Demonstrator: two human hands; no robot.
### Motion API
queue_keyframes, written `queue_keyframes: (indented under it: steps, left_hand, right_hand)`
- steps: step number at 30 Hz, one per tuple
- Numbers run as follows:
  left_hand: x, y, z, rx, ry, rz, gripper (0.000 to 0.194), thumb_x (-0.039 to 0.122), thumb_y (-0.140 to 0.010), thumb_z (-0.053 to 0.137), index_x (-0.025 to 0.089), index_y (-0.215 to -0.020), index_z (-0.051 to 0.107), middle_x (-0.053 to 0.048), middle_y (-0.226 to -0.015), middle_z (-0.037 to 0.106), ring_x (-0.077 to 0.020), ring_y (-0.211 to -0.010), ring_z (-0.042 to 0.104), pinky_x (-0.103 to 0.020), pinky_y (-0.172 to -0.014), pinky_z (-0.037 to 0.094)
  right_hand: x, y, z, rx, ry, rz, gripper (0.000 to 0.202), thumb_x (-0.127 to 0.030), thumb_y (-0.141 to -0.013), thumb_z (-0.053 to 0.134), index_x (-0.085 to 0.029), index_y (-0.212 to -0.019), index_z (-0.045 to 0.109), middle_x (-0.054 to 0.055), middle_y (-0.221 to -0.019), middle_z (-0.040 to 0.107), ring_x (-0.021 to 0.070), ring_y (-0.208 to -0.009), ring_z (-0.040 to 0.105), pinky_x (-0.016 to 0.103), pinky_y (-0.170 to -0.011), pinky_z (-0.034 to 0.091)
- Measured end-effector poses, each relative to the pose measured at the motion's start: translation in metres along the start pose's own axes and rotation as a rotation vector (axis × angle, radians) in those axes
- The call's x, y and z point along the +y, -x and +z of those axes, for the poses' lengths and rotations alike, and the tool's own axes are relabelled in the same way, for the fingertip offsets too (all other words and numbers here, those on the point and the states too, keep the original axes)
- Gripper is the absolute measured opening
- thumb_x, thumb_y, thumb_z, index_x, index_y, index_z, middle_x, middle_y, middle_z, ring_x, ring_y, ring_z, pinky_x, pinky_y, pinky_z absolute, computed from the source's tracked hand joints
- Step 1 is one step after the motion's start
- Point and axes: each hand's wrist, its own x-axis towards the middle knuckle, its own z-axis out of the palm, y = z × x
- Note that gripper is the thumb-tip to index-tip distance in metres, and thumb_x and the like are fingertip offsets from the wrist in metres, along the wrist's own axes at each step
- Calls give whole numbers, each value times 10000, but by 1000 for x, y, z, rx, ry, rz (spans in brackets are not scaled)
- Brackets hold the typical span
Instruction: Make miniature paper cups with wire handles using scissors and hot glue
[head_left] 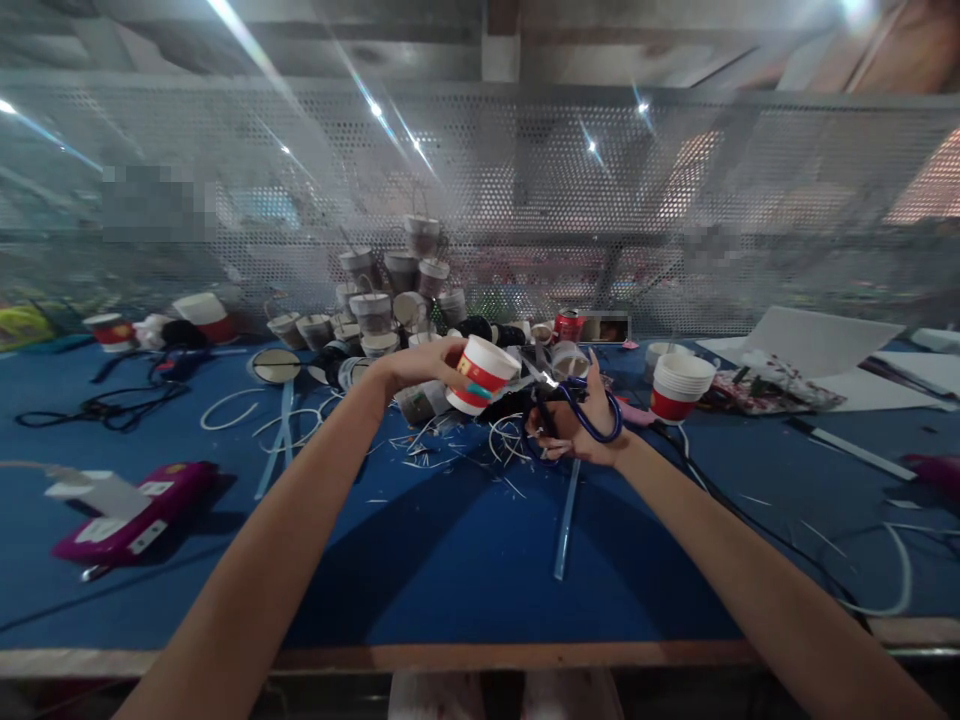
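Observation:
My left hand (427,367) is closed round a red and white paper cup (486,372), which tilts with its mouth up and to the right. Just right of it, my right hand (576,428) holds scissors (592,405) with dark blue loop handles. Their metal blades reach toward the cup and look spread apart, without clearly touching it. Beneath and behind both hands lie white cord scraps (424,450) and dark items that I cannot make out. A clear flat strip (568,520) lies on the blue tabletop below my right hand.
Grey cups with wire handles (373,312) are piled behind my left hand. Stacked paper cups (681,382) stand at right, near a red can (568,326). A purple power strip (139,515) lies at left. A perforated metal screen (480,200) closes the back.

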Motion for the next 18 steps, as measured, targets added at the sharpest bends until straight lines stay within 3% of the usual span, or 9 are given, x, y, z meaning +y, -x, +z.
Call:
queue_keyframes:
  steps: [7,10,15,18]
  left_hand:
    - [-8,-10,-2,483,173,125,451,207,-531,759,124,-949,611,-86,-914,684,-214,-840,650,-349,-797,503]
    - [-9,-13,-3,638,271,171,465,237,-512,762,113,-930,600,-79,-878,682,-214,-814,650,-358,-791,507]
    - [-8,-12,-5,681,174,76,481,269,-503,768,111,-923,595,-74,-855,678,-203,-783,643,-349,-767,507]
    - [-11,-12,-5,601,21,-55,442,271,-505,773,124,-887,607,-63,-835,678,-184,-744,634,-326,-731,508]
  right_hand:
    - [0,-4,-9,186,-93,-153,963,-915,-526,92,-123,-783,574,133,-766,607,139,-510,431,291,-463,347]
    - [-1,-3,-10,239,-165,-196,955,-912,-535,81,-128,-777,570,129,-753,602,152,-531,446,299,-465,368]
    - [1,-5,-12,329,-214,-278,900,-897,-570,86,-150,-729,561,93,-695,593,138,-494,440,297,-455,392]
    - [4,-7,-12,415,-139,-384,819,-878,-605,133,-172,-659,545,77,-646,583,144,-498,467,290,-444,401]
